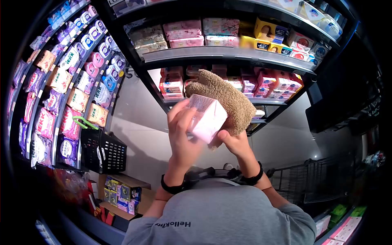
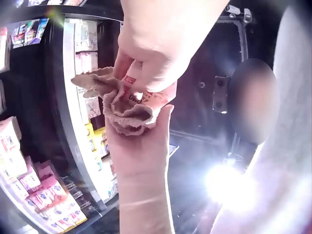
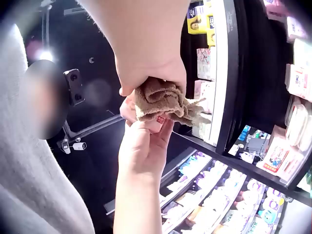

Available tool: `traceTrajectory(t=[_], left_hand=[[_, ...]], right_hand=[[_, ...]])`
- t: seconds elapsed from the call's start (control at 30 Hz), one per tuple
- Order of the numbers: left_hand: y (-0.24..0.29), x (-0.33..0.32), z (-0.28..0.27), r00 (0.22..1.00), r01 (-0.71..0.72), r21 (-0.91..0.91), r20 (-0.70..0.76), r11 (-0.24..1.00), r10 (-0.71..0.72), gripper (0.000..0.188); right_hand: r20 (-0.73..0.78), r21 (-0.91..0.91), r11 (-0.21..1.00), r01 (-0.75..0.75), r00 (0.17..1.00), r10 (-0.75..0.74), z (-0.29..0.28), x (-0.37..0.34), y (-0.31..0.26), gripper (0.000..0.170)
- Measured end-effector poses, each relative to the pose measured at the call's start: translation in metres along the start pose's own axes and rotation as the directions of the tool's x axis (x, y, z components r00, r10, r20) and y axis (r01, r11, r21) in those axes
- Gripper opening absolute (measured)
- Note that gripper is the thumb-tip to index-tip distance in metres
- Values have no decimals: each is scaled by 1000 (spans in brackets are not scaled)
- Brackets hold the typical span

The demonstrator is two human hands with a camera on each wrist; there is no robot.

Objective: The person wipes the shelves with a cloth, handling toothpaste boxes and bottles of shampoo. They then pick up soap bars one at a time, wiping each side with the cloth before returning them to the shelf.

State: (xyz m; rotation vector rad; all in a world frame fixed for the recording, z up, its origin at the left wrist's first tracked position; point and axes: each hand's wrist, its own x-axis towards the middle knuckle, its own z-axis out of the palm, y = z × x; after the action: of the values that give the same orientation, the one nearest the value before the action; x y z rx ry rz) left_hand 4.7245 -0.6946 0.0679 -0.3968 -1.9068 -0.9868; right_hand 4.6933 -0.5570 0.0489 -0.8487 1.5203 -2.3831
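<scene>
My left hand (image 1: 181,132) grips a small pink-and-white box (image 1: 210,121), fingers over its far side. A brown fluffy cloth (image 1: 228,100) is in my right hand (image 1: 239,143), its thumb in front near the lower edge of the box. The cloth lies bunched against the box. In the left wrist view red print shows on the box (image 2: 158,99) between the left hand (image 2: 158,53) and the folded cloth (image 2: 129,117). From the right wrist, the cloth (image 3: 161,100) hangs out of the right hand (image 3: 151,66) above the left hand (image 3: 144,151). Most of the right fingers are hidden behind the cloth.
Ahead stands a dark shelf unit (image 1: 228,53) with rows of boxed and wrapped packs. More shelves (image 1: 67,94) of bags and bottles line the left side. A black basket (image 1: 104,151) hangs at the left, above an open carton (image 1: 122,194). A wire cart (image 1: 310,175) is at right.
</scene>
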Motion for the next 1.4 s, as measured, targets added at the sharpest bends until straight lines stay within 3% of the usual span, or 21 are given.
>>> traceTrajectory(t=[0.03, 0.07, 0.17, 0.2, 0.23, 0.3, 0.37, 0.43, 0.53, 0.6, 0.63, 0.7, 0.9, 0.97, 1.0, 1.17, 1.23, 1.27, 1.3, 1.37, 1.4], left_hand=[[0, 0, -2, 998, -58, 106, 11, 993, 57, 58], [-1, -2, -3, 999, -37, 93, 7, 995, 36, 59], [0, -2, -11, 988, -154, 191, 6, 969, 155, 60], [-1, -5, -12, 985, -154, 163, -51, 975, 164, 68], [1, -5, -15, 994, -59, 99, -85, 993, 67, 79], [9, 3, -12, 982, 86, -266, -140, 960, -126, 84], [9, 2, -15, 976, 148, -250, -121, 957, -183, 79], [-1, -2, -16, 967, 256, -298, 74, 920, -245, 71], [-2, 4, -20, 926, 374, -747, 262, 549, -272, 67], [-4, 5, -23, 906, 411, -875, 362, 256, -217, 66], [-2, 4, -21, 907, 409, -875, 358, 260, -222, 66], [4, -1, -14, 913, 390, -772, 253, 502, -320, 63], [-5, -5, -15, 894, 423, -725, 235, 544, -382, 67], [-3, -6, -15, 943, 295, -704, 106, 647, -314, 67], [-4, -5, -15, 957, 254, -695, 82, 672, -277, 66], [0, 2, -20, 974, 219, -664, 108, 715, -199, 61], [-2, 2, -20, 966, 257, -595, 154, 761, -206, 67], [8, 0, -21, 912, 398, -593, 178, 700, -368, 79], [11, 2, -19, 913, 398, -593, 179, 700, -368, 79], [14, 5, -17, 892, 430, -636, 191, 641, -409, 90], [8, 3, -17, 905, 414, -600, 189, 684, -381, 94]], right_hand=[[2, 29, 999, 34, 999, -34, 1, 2, 0, 59], [-13, 29, 998, -60, 998, 61, 3, 3, -5, 71], [-10, 109, 994, 2, 1000, -1, 4, 6, 12, 77], [28, 215, 975, -50, 999, 45, 5, 7, 12, 82], [30, 221, 974, -54, 998, 48, 5, 7, 14, 82], [25, 287, 955, -75, 997, 71, 6, 4, 18, 85], [22, 293, 953, -83, 997, 80, 7, 3, 21, 87], [-15, 243, 970, -18, 1000, 22, 9, 4, 23, 87], [-84, 272, 960, -66, 992, 92, 8, 5, 25, 85], [-128, 298, 949, -105, 981, 148, 6, 4, 28, 80], [-122, 299, 948, -110, 981, 152, 5, 5, 27, 80], [-76, 202, 975, -98, 990, 116, 5, 4, 25, 76], [-42, 83, 994, -77, 996, 81, 3, 3, 10, 74], [10, 162, 969, -185, 982, 186, -2, -1, 5, 78], [38, 168, 986, -5, 999, -1, -8, 1, 13, 77], [-13, 343, 938, -60, 998, 69, -8, -4, 9, 66], [-71, 61, 998, 30, 997, -25, -6, -2, 10, 61], [-40, -42, 999, 5, 999, -6, -5, -4, 3, 56], [-15, -167, 985, 45, 999, -49, -3, -4, 1, 52], [151, -419, 845, 333, 943, -296, 0, 10, -5, 53], [154, -419, 845, 333, 943, -295, 0, 10, -4, 53]])
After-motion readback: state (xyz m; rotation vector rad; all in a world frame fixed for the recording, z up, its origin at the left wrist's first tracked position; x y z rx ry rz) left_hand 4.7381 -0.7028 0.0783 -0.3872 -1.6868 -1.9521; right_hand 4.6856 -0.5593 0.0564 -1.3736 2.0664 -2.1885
